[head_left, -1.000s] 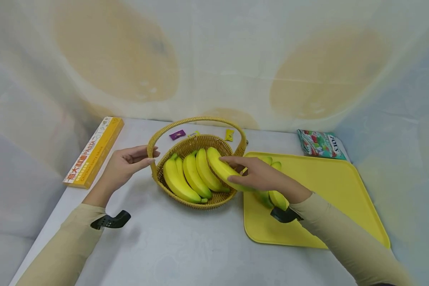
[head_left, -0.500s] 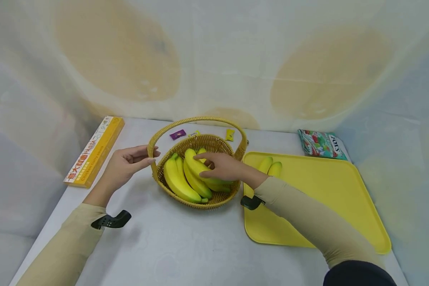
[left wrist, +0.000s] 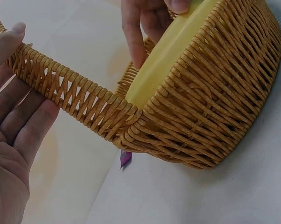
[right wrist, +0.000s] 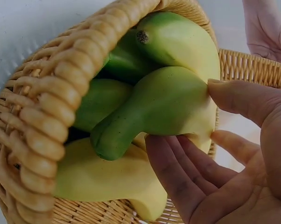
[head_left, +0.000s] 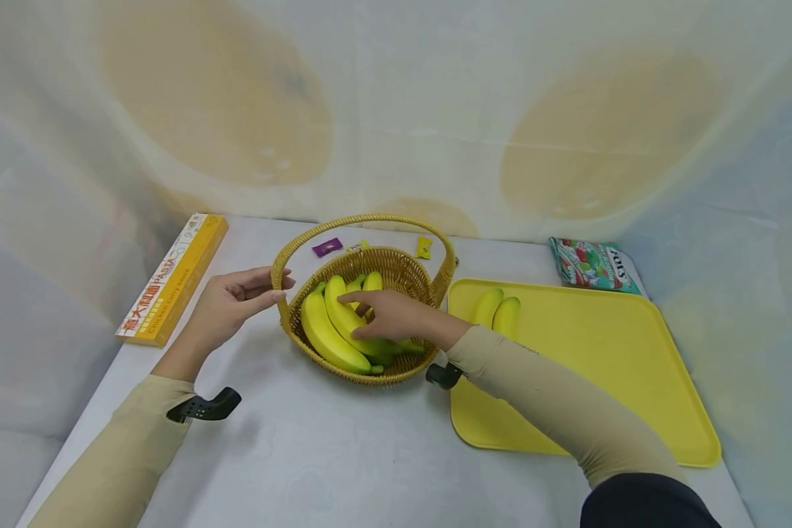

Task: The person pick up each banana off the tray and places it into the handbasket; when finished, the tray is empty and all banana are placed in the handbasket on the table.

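Right hand: the right hand was partly open, thumb on one side and fingers on the other, with a banana between them.
Banana in the right hand: this banana was inside the basket, lying against the others; in the right wrist view its green stem end pointed away from the palm.
Left hand: the left hand pinched the basket handle low on its left side, thumb in front and fingers behind, the fingers only slightly bent.
Basket: the woven basket stood upright on the table, its handle arching over the fruit.
Basket fruit: more bananas lay side by side around the gripped one, partly hidden by it and by the right hand.
Tray: a yellow tray lay just right of the basket, with two bananas at its near-left part, partly covered by the right sleeve.
Behind the basket: a purple sweet, a small yellow packet partly hidden by the rim, and a yellow sweet.
Far left: a long orange and white pasta box lay on the table.
Far right: a teal snack bag lay at the tray's back edge.
Backdrop: pale cloth with large tan patches.
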`<action>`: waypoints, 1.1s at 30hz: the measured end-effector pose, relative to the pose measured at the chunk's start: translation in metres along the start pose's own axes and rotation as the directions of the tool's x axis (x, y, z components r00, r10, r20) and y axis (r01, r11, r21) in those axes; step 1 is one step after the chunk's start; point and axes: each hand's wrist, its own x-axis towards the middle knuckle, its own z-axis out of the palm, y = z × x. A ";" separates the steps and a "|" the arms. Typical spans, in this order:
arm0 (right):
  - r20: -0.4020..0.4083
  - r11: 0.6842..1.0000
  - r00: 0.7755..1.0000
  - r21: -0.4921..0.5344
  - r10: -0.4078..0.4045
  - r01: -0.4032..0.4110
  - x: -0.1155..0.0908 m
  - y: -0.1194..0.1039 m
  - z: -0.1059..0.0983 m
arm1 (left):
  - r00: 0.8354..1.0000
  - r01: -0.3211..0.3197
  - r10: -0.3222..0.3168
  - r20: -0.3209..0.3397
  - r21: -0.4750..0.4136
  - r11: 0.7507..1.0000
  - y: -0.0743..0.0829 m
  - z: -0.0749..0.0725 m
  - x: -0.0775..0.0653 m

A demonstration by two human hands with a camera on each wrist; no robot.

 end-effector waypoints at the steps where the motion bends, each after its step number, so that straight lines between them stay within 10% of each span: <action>1: 0.000 1.000 1.000 0.000 0.000 0.000 0.000 0.000 0.000 | 1.000 0.000 0.000 0.000 -0.002 1.000 0.000 0.000 0.000; 18: -0.076 0.995 0.995 0.062 -0.071 0.076 -0.013 0.010 -0.005 | 1.000 -0.006 0.006 0.000 -0.003 1.000 0.000 0.000 0.000; 33: -0.363 0.988 0.929 0.101 -0.073 0.117 -0.106 0.058 -0.010 | 1.000 -0.008 0.008 -0.002 0.008 1.000 0.000 0.000 0.000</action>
